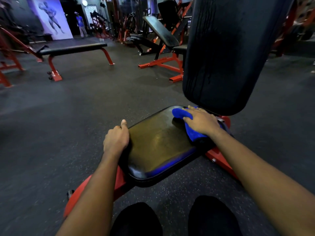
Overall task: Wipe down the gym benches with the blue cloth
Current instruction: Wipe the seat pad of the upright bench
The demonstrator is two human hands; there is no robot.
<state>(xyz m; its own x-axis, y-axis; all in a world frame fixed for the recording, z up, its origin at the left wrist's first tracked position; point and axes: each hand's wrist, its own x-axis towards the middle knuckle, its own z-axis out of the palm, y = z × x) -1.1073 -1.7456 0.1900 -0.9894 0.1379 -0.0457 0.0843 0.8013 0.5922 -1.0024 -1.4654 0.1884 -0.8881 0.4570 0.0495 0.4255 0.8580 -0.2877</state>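
Pressing palm-down with its fingers nearly straight, the right hand (201, 122) lies on one bunched blue fleecy cloth (180, 114). The cloth sits on the far right corner of a black, rounded-rectangle vinyl seat pad (158, 147), just under a tall black upright back pad (226, 53) whose surface shows thin vertical streaks. The left hand (116, 140) grips the seat pad's left edge, fingers curled over the side and thumb pointing away along the rim. The seat's smooth skin shines with a dull yellowish gleam in the middle and a blue reflection along its near right edge. Both pads ride on one red painted steel frame (219, 157), which stands on dark speckled rubber flooring (68, 133).

Three benches show plainly. One is this near one. The second is a long flat black bench (73, 48) on red angled legs, far left. The third is an inclined black bench (160, 31) on a red base, far centre. More red machines crowd behind, too blurred to count. One purple-lit wall poster (51, 19) of a figure hangs far left, and one person in a blue top (80, 23) stands beside it.
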